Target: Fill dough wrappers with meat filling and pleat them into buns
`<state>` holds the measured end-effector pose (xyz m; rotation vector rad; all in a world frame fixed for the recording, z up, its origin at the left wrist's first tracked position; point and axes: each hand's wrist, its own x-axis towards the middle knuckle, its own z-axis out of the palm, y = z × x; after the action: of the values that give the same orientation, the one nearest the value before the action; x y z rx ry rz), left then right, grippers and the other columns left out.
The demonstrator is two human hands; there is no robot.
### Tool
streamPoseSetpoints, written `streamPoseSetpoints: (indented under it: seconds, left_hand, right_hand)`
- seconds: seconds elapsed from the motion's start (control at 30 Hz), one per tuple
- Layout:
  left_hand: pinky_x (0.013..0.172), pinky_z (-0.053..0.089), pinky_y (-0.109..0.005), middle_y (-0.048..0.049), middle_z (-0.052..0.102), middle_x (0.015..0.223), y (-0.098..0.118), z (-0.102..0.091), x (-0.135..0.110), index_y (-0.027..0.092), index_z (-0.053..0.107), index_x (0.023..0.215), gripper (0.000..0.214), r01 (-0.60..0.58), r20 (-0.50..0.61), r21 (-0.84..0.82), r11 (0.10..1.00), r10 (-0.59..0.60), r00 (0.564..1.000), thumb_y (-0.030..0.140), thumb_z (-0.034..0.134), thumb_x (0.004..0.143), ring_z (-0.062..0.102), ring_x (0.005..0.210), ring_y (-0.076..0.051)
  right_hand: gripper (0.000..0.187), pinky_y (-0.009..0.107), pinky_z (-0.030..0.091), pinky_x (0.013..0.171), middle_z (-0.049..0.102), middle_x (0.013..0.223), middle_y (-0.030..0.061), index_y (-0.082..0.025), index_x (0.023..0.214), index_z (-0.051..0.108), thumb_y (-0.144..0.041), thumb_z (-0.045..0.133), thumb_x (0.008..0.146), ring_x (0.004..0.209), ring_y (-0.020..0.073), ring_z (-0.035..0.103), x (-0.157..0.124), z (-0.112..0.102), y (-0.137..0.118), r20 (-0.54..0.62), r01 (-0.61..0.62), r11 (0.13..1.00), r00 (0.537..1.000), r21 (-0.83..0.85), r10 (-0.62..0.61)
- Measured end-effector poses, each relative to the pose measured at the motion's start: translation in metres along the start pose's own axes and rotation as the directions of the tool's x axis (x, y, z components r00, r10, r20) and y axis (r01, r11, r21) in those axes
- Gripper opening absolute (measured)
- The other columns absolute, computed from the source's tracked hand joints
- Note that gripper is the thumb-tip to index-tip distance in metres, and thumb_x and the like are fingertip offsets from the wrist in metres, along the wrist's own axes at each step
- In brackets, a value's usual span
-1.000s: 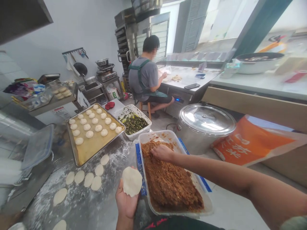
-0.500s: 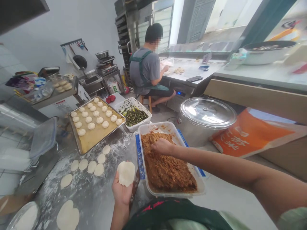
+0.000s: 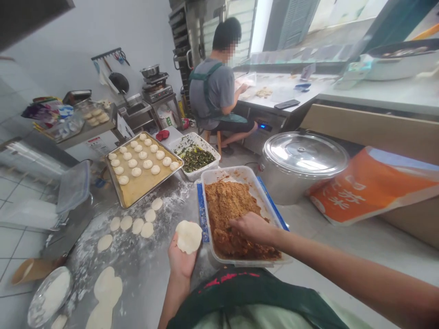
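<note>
Dough round lies flat on the open left hand above the floury steel bench, right hand clawed into brown filling in a plastic tub, and tbh a relaxed flat palm keeps wrappers from tearing.

Bright daylight enters through the windows at upper right, leaving glare on the steel pot lid. Shadows are soft. Wide-angle distortion bends the frame edges.
</note>
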<state>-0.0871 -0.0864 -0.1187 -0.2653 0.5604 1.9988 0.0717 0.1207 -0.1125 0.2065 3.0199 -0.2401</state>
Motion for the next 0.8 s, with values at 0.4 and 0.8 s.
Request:
streamPoseSetpoints:
  seconds: [0.4,0.8]
  left_hand:
    - [0.094,0.035,-0.04,-0.0109,0.064,0.097,-0.036,0.073,0.03,0.011,0.066,0.09,0.043,0.182,0.109,0.096,0.979,-0.192,0.975,0.035,0.03,0.087,0.054,0.099,-0.022]
    - [0.092,0.038,-0.038,-0.0055,0.068,0.087,-0.079,0.062,0.095,0.023,0.071,0.077,0.037,0.221,0.147,0.365,0.904,-0.29,0.946,0.028,0.034,0.082,0.059,0.091,-0.02]
  right_hand:
    - [0.043,0.027,0.037,0.077,0.055,0.098,0.0061,-0.023,0.112,0.054,-0.006,0.035,0.078,0.088,0.0166,0.049,-0.015,-0.042,-0.039,-0.411,-0.063,0.963,0.895,0.264,0.171]
    - [0.025,0.025,0.035,0.064,0.057,0.078,0.0048,-0.022,0.084,0.064,-0.016,0.04,0.08,0.073,0.0154,0.05,-0.079,-0.059,0.021,-0.439,-0.198,0.952,0.852,0.233,0.285]
